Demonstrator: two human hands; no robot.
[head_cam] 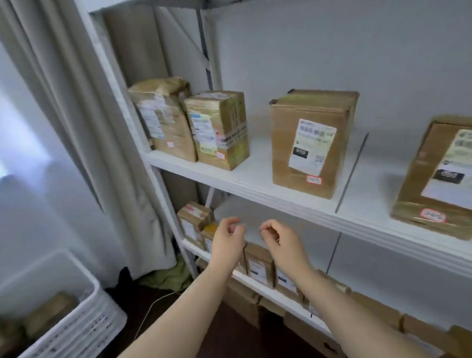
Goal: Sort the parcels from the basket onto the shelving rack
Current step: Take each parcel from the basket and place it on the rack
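Observation:
My left hand (228, 240) and my right hand (279, 240) hover side by side in front of the middle shelf of the white shelving rack (257, 188). Both have loosely curled fingers and hold nothing. Behind them on that shelf stand small brown parcels (194, 221), with more (259, 264) along its front. The upper shelf carries two taped parcels (216, 129) at the left, a tall brown box (313, 143) in the middle and a flat box (446, 180) at the right. The white basket (73, 329) sits on the floor at the lower left with brown parcels (50, 310) inside.
A grey curtain (72, 118) hangs left of the rack beside a bright window. Green cloth (171, 276) and a white cable (154, 309) lie on the dark floor. More cardboard boxes (317, 337) line the bottom level. Bare white shelf shows between the upper parcels.

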